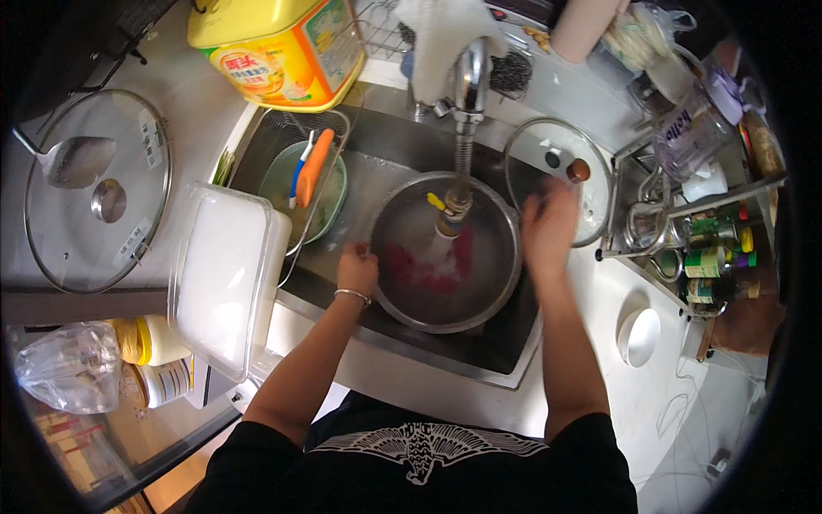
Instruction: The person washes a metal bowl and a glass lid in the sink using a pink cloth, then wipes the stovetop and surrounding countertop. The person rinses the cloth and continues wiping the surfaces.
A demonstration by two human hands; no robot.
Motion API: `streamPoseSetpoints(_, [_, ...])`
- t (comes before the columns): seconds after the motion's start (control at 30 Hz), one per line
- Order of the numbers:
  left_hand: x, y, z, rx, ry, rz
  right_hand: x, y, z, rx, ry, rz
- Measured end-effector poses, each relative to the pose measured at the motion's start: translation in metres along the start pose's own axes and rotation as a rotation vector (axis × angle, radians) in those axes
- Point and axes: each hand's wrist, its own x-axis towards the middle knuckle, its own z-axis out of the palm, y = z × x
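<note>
A round metal basin (446, 315) stands in the steel sink (308, 273) under the faucet (472, 83), whose water pours in. Something red (417, 266) lies in the water in it. My left hand (358, 270) is at the basin's left rim with its fingers curled; whether it grips the rim is unclear. To the right of the basin is my right hand (551, 225), blurred, near the sink's right edge and a glass lid (594, 221) with a brown knob. Its fingertips are too blurred to show whether they hold anything.
At the sink's left, a wire basket (347, 122) holds a green bowl (339, 205) and an orange-handled peeler (314, 168). Left of it are a white lidded container (221, 276) and a large glass lid (109, 257). A yellow detergent jug (276, 64) stands behind. Rightward are a white bowl (639, 337) and a bottle rack (648, 276).
</note>
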Motion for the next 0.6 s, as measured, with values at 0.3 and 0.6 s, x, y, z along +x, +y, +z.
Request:
streamPoseSetpoints(0.3, [0.014, 0.003, -0.008, 0.267, 0.028, 0.034, -0.146, -0.051, 0.149, 0.092, -0.527, 0.237])
streamPoseSetpoints(0.6, [0.01, 0.022, 0.017, 0.307, -0.109, 0.216, -0.108, 0.001, 0.156, -0.031, -0.316, 0.64])
